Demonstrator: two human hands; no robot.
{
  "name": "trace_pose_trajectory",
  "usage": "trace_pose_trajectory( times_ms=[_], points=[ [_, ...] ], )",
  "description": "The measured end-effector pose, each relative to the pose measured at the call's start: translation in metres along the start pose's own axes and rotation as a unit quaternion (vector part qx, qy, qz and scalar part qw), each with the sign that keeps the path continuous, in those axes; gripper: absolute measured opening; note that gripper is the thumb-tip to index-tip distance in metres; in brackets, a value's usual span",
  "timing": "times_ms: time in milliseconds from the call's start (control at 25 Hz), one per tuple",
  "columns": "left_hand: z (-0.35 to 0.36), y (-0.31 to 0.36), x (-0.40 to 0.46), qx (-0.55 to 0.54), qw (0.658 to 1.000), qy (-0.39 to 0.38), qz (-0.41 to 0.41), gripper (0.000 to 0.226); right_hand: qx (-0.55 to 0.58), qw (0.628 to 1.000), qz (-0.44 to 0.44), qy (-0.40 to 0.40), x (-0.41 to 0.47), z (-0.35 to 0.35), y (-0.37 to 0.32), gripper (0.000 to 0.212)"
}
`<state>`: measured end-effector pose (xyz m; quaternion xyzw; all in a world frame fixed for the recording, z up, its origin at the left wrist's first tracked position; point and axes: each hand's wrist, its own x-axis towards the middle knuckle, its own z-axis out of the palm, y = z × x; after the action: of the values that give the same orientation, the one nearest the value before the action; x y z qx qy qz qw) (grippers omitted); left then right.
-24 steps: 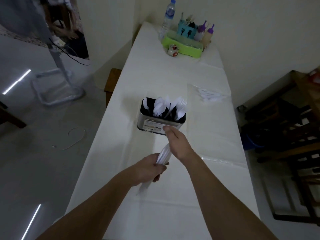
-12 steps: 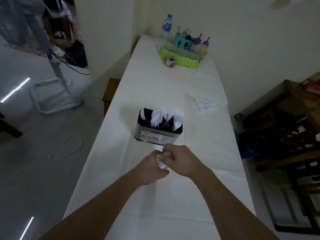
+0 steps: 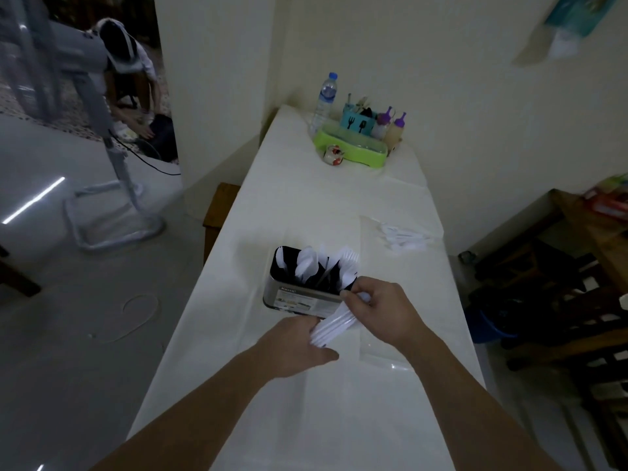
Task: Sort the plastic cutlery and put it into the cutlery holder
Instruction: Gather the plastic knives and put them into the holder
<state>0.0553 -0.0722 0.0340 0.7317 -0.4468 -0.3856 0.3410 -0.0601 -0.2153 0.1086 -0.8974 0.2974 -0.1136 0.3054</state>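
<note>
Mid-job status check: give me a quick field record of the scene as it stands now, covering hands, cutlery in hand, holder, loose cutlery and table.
left hand: grips the lower end of a bundle of white cutlery
right hand: pinches the upper end of the same bundle
bundle of white cutlery: held between both hands, just in front of the holder; piece type unclear
cutlery holder: upright on the table, white pieces already standing in it
loose cutlery: small white pile, far right of the holder
table: long, covered in white

Dim indoor light, soft focus, wide-angle edge distortion
</note>
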Motion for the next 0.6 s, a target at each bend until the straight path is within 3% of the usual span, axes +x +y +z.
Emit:
trace_pose_trajectory(
  times_ms=[120,240,360,440,600],
  points=[
    [-0.001,-0.001,0.002,0.014,0.999,0.035,0.005,0.033,0.020,0.999,0.038,-0.022,0.003,-0.007,-0.007,0.033],
    [-0.001,0.004,0.007,0.002,0.999,0.043,0.015,0.038,0.144,0.981,0.105,-0.070,0.003,-0.010,-0.015,0.011],
    [-0.003,0.006,0.012,-0.011,1.000,0.019,-0.005,0.034,0.192,0.969,0.116,-0.107,0.002,-0.018,-0.014,0.021],
    [-0.005,0.008,0.017,-0.005,1.000,0.017,-0.010,0.033,0.207,0.962,0.125,-0.126,0.003,-0.022,-0.014,0.017],
    [-0.009,0.011,0.029,0.007,0.999,0.036,0.014,0.026,0.222,0.962,0.129,-0.094,0.011,-0.027,-0.016,0.006]
  ],
)
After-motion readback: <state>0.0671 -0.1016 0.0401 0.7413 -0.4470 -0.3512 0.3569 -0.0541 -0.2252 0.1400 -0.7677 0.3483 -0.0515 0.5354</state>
